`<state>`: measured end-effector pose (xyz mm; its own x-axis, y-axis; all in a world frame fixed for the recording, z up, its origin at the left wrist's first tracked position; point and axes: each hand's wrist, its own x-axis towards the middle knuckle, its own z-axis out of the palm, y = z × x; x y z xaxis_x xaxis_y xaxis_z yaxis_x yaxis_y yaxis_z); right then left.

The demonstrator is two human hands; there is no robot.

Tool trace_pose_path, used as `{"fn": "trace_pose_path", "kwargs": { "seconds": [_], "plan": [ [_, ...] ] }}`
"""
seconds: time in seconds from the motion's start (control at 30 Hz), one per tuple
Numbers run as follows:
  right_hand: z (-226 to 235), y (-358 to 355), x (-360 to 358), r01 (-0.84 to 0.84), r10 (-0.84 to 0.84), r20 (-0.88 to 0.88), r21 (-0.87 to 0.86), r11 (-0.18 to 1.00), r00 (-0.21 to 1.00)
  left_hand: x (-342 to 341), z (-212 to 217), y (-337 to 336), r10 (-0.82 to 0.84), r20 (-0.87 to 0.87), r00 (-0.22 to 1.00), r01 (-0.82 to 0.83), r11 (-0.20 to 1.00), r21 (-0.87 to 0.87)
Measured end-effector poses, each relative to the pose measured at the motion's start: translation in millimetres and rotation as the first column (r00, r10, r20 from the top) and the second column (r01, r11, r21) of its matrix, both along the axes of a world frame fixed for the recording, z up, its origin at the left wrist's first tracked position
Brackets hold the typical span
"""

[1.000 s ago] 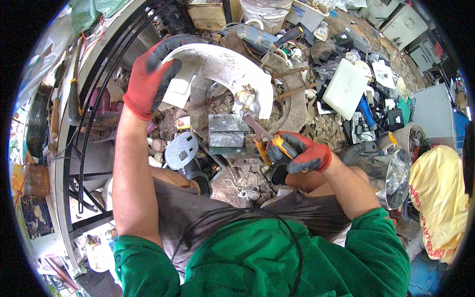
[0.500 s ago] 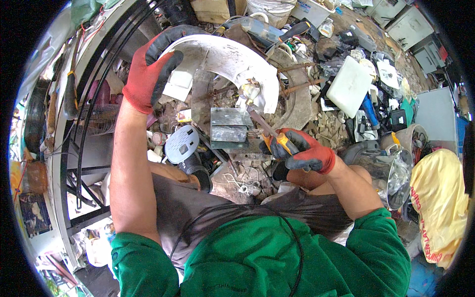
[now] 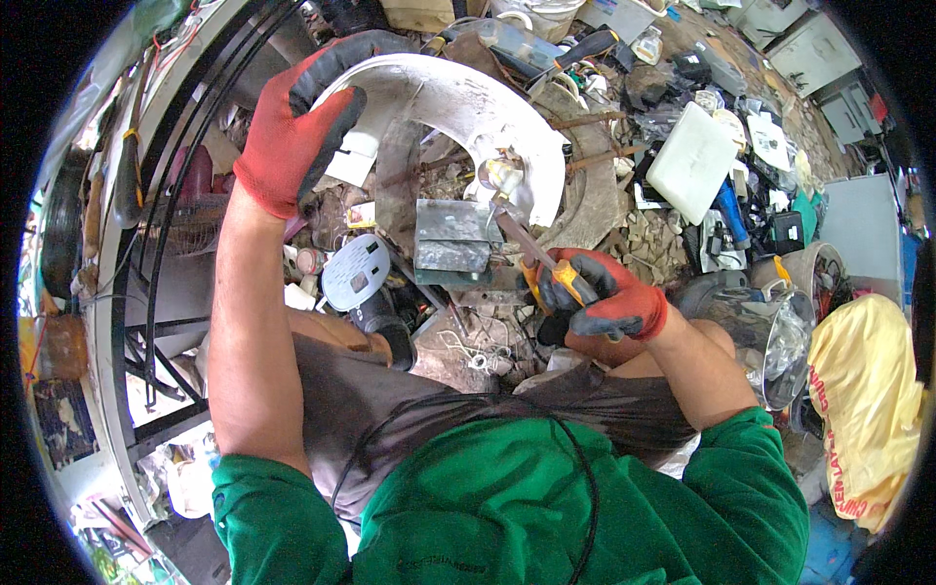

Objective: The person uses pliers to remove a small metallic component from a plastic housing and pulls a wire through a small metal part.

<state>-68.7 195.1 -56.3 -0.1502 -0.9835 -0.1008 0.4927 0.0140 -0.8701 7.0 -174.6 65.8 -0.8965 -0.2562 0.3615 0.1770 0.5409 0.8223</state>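
Note:
My left hand, in a red glove with dark palm and fingers, is closed on the left end of a curved white plastic shell. The shell is stained inside and arches over the rubble. My right hand, gloved alike, grips a long-nosed metal tool with yellow-and-black handles, seemingly pliers. Its tip reaches a whitish, broken-looking fitting at the shell's right end; whether it bites on it I cannot tell. Below the shell lies a grey metal block.
A white oval plate lies by my left foot. Further right are a white plastic panel, a clear tub and a yellow bag. A black metal frame stands at left. A black-handled tool lies at the back.
The shell has shifted slightly right and up, with its right end tipped a little. My right hand and the pliers have moved slightly to the right.

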Motion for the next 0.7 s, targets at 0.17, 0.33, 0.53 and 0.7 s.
{"fn": "trace_pose_path", "kwargs": {
  "seconds": [0.17,0.33,0.53,0.7],
  "plan": [
    [0,2,9,0.123,-0.126,0.044,0.067,0.990,0.991,1,-4,-3,-0.025,0.004,1.000,0.025,1.000,0.002],
    [-1,7,4,0.084,-0.081,-0.040,0.072,0.994,0.996,2,-7,-5,0.051,0.014,0.999,-0.051,0.998,0.034],
    [22,-4,-8,0.010,-0.012,0.015,0.096,0.995,1.000,16,-3,11,0.177,-0.086,0.980,-0.183,0.981,-0.064],
    [31,1,-5,0.015,-0.023,0.158,0.054,0.998,0.987,26,13,50,0.255,-0.181,0.950,-0.296,0.917,-0.266]
  ]
}}
